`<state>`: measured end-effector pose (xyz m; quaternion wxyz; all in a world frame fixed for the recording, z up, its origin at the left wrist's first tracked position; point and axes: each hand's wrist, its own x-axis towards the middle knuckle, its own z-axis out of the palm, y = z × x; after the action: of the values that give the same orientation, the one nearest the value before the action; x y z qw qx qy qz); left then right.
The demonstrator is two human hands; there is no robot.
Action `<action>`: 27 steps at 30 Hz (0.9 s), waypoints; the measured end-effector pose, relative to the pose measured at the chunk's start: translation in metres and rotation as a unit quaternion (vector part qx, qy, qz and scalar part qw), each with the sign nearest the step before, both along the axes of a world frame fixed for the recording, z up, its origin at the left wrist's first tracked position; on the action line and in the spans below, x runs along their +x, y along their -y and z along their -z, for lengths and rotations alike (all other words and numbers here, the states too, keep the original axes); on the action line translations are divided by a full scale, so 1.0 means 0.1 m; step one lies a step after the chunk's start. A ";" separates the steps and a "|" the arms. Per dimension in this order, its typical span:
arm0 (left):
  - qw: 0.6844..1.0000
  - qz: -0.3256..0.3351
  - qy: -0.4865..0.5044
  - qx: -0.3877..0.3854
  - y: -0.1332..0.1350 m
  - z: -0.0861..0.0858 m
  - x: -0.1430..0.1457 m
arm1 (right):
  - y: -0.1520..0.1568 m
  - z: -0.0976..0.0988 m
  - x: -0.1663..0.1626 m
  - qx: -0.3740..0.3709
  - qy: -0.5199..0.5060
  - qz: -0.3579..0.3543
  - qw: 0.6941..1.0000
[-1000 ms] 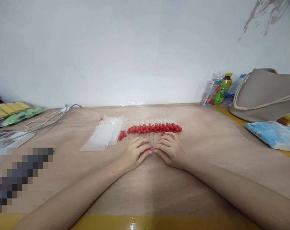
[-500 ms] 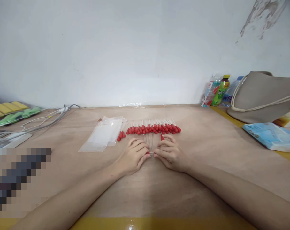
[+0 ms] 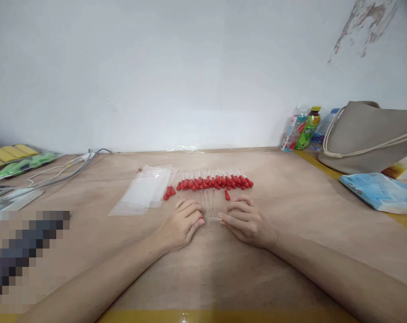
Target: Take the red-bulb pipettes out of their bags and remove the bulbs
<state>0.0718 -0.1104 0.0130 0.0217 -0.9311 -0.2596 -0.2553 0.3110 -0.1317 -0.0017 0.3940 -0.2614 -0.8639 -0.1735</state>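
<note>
Two pinches on my feed: left hand point(image 3: 184, 225) gripping, apparently, a red dropper bulb point(image 3: 202, 219), right hand point(image 3: 246, 220) a clear dropper tube point(image 3: 214, 219), which sideways force could snap.

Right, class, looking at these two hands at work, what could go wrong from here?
1. The right hand pinches a thin tube near one end, so it could tilt or slip.
2. More clear tubes lie between the hands, where a sweep of the left hand might scatter them.
3. A lone red bulb lies close to the right hand and may get knocked away.
</note>
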 end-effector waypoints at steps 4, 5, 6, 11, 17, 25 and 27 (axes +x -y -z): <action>0.995 -0.070 0.076 -0.002 -0.10 0.00 -0.10 | -0.05 0.01 0.07 -0.032 -0.054 0.099 0.993; 0.991 -0.089 0.102 -0.003 -0.14 -0.02 -0.13 | -0.06 0.02 0.07 -0.044 -0.056 0.122 0.990; 0.986 -0.113 0.124 -0.004 -0.19 -0.04 -0.15 | -0.08 0.02 0.05 -0.057 -0.052 0.140 0.987; 0.949 -0.274 0.151 -0.030 -0.54 -0.17 -0.39 | -0.14 -0.01 -0.01 -0.137 -0.042 0.193 0.971; 0.922 -0.361 0.119 -0.072 -0.78 -0.14 -0.61 | -0.22 -0.09 -0.06 -0.126 0.015 0.252 0.960; 0.932 -0.355 0.075 -0.005 -0.65 -0.18 -0.47 | -0.24 -0.04 -0.28 -0.077 0.072 0.265 0.958; 0.938 -0.342 0.060 0.007 -0.62 -0.22 -0.37 | -0.22 -0.03 -0.30 -0.086 0.058 0.255 0.961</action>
<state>0.0352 -0.0480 0.0352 0.0990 -0.7687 -0.5614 -0.2899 0.2813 -0.1093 0.0015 0.2614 -0.4953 -0.8019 -0.2079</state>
